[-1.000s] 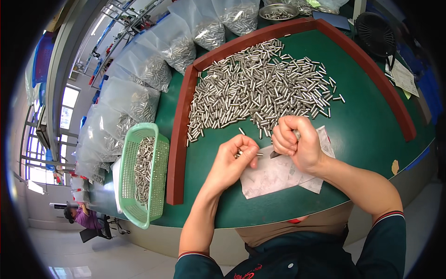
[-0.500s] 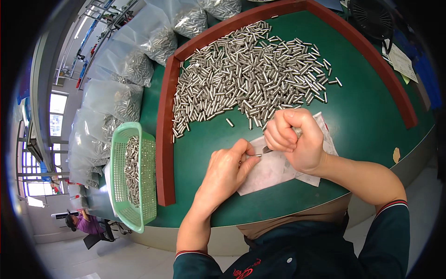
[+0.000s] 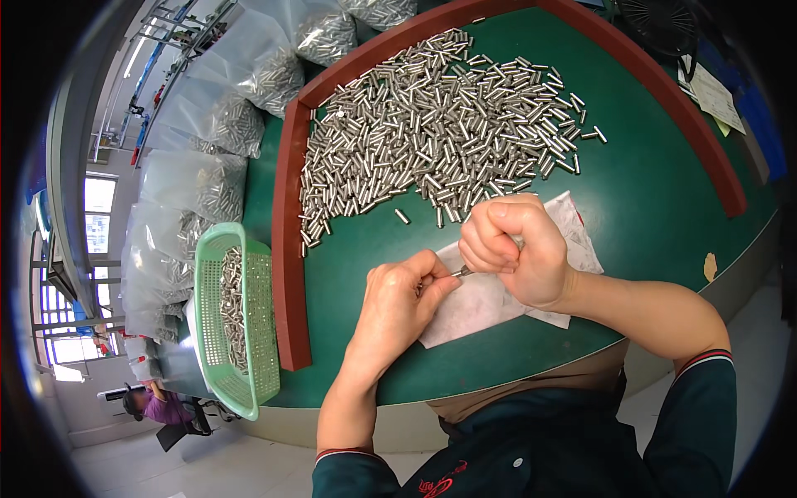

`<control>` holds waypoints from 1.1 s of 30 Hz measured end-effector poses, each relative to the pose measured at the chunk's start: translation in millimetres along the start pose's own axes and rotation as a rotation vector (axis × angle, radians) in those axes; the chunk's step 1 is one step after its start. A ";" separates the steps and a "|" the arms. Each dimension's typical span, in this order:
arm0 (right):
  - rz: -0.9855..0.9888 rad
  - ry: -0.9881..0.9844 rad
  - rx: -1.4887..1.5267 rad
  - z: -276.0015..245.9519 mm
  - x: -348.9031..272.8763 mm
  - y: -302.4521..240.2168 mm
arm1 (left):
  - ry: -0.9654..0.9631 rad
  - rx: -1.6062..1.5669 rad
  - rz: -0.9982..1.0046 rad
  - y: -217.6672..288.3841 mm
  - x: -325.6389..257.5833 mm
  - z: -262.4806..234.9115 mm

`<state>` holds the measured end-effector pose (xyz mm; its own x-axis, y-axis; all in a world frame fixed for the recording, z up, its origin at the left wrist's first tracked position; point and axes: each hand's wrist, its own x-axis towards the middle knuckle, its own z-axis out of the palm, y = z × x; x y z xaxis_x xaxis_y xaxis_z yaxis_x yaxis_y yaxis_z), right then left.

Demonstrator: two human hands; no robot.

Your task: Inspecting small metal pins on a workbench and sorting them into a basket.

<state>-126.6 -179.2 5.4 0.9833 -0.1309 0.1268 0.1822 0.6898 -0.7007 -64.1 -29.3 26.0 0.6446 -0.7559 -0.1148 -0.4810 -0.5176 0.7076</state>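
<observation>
My left hand (image 3: 392,303) pinches a small metal pin (image 3: 455,275) between thumb and forefinger, most of it hidden by the fingertips. My right hand (image 3: 519,249) is closed in a fist around a slim tool whose short, dark metal tip (image 3: 466,270) sticks out toward the left fingertips. That tip meets the end of the pin, or nearly so; its exact kind is hidden in the fist. Under both hands lies a stained white cloth (image 3: 465,314). Beyond them spreads a large heap of shiny metal pins (image 3: 440,124), with one loose pin (image 3: 402,217) lying nearer.
A red-brown raised border (image 3: 292,249) frames the green table (image 3: 656,224). Left of it stands a light green plastic basket (image 3: 264,332) with pins inside. Clear bags of pins (image 3: 237,124) line the far left. A fan (image 3: 660,25) and papers (image 3: 714,100) are at the far right.
My right fist has shifted slightly left, bringing the tool's tip from a small gap right up to the pin. The whole view has moved a little; my left hand keeps its pinch.
</observation>
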 end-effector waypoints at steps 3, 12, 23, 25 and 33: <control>-0.009 -0.007 -0.003 -0.3 0.4 0.1 | 0.002 0.006 0.003 -0.7 0.5 0.4; -0.020 -0.019 -0.050 2.7 -1.2 0.7 | 0.027 -0.002 0.018 -2.2 0.7 1.1; -0.046 0.006 -0.202 9.2 -3.6 6.3 | 0.022 -0.013 -0.004 -1.8 3.8 1.5; -0.104 -0.096 -0.370 10.3 -5.8 3.1 | 0.039 -0.049 0.005 -3.2 3.9 2.5; -0.215 -0.199 -0.491 15.4 -2.4 3.2 | 0.035 0.018 0.018 -0.4 1.7 -1.9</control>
<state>-128.3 -165.7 13.7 0.9147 -0.0628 0.3993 0.4020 0.2442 -0.8825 -61.7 -29.6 26.8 0.6558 -0.7509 -0.0778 -0.5029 -0.5115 0.6968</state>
